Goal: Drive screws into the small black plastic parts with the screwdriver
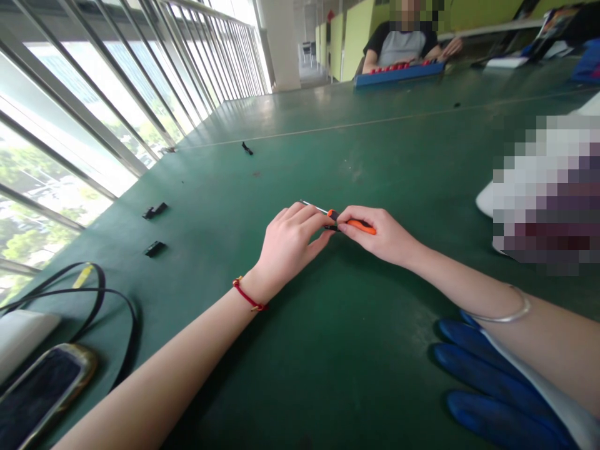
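Near the middle of the green table, my right hand (370,231) is closed around the orange and black handle of a screwdriver (363,227). Its thin metal shaft points up and left, passing behind the fingers of my left hand (293,237). Between the thumb and fingers of my left hand is a small black piece (332,228), mostly hidden, close beside the screwdriver handle. Two more small black plastic pieces lie to the left, a long one (154,210) and a shorter one (154,249). Farther back rests another small black piece (247,149).
A phone (42,394), a white box-shaped object (23,340) and a looped black cable (134,325) lie at lower left. Blue-coated gloves (492,375) sit under my right forearm. Metal railings (140,81) border the left side. Across the table, a person sits behind a blue tray (398,75).
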Action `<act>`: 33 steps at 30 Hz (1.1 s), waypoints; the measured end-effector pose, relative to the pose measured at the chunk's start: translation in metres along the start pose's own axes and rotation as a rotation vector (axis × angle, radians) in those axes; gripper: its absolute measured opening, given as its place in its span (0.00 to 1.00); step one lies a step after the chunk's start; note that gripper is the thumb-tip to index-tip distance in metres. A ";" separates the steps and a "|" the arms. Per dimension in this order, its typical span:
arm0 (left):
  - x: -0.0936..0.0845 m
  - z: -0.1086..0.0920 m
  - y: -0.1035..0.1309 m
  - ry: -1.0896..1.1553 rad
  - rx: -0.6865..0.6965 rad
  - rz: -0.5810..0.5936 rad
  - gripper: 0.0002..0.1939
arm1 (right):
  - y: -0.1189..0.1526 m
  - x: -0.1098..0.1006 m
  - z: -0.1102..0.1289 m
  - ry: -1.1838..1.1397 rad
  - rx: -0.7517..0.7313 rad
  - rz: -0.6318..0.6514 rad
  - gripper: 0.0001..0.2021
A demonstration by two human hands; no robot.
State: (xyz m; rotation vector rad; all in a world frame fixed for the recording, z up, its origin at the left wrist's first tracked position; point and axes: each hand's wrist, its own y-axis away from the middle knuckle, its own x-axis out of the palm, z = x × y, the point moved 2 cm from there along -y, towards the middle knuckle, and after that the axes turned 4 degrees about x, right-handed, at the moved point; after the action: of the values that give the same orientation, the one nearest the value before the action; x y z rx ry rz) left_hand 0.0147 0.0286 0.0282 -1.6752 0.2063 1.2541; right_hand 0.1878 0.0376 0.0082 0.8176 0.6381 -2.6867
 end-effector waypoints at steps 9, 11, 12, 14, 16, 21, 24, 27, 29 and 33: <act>-0.014 0.001 0.010 -0.086 -0.027 0.073 0.09 | 0.002 -0.001 0.001 0.029 0.025 -0.004 0.06; -0.027 0.013 0.021 -0.075 -0.186 0.084 0.09 | 0.002 -0.002 0.001 0.037 0.041 -0.018 0.07; -0.036 0.023 0.028 -0.082 -0.291 0.089 0.09 | 0.002 -0.003 0.001 0.040 0.048 -0.023 0.07; -0.056 0.047 0.046 -0.091 -0.515 0.065 0.10 | 0.002 -0.004 0.001 0.044 0.060 -0.022 0.07; -0.079 0.074 0.068 -0.071 -0.747 0.018 0.13 | 0.002 -0.003 0.000 0.047 0.069 -0.012 0.07; -0.126 0.124 0.120 -0.235 -1.187 0.052 0.19 | 0.001 0.001 -0.002 0.054 0.080 0.009 0.07; -0.139 0.132 0.139 -0.289 -1.271 0.066 0.20 | 0.001 0.001 -0.002 0.054 0.078 0.013 0.08; -0.140 0.132 0.146 -0.239 -1.273 0.155 0.20 | 0.001 0.000 -0.001 0.051 0.077 0.012 0.08; -0.139 0.132 0.147 -0.232 -1.271 0.170 0.19 | 0.001 0.000 -0.001 0.051 0.075 0.012 0.08; -0.139 0.135 0.149 -0.279 -1.281 0.164 0.19 | 0.001 0.001 -0.002 0.050 0.070 0.016 0.08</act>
State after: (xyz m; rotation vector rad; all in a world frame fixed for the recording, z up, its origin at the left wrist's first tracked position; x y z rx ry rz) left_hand -0.2270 0.0042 0.0541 -2.4890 -0.8180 1.9015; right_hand 0.1884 0.0378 0.0061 0.9064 0.5495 -2.6949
